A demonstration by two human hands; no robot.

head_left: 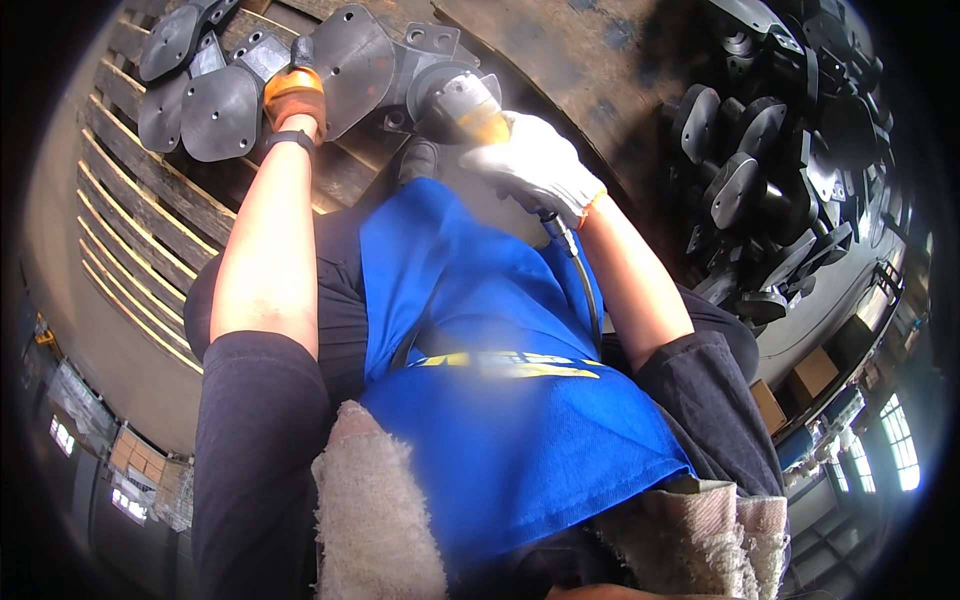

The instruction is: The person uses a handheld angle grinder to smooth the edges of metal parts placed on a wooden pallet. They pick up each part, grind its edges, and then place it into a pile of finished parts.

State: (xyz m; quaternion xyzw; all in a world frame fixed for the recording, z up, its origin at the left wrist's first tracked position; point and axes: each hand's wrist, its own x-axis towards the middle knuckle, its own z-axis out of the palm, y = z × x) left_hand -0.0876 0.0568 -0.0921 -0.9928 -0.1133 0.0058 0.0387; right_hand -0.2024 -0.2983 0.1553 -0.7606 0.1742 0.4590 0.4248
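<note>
My left hand [297,98], in an orange and brown work glove, is closed around the arm of a dark grey metal bracket part whose exact outline is partly hidden. Right beside it stands a large rounded metal plate [352,72] with small holes. In a white knit glove, my right hand [535,165] is wrapped around a handheld air sander [485,120] with a round head. The sander's head is at the bracket end [432,40] of the metal piece; whether they touch cannot be made out. From the tool an air hose [585,275] runs down along my blue apron [480,440].
More metal plates [218,115] lie at the far left on a slatted wooden pallet [150,215]. A large pile of similar metal parts [740,190] sits to the right on a brown, worn surface [590,65]. Cardboard boxes [812,375] stand farther right.
</note>
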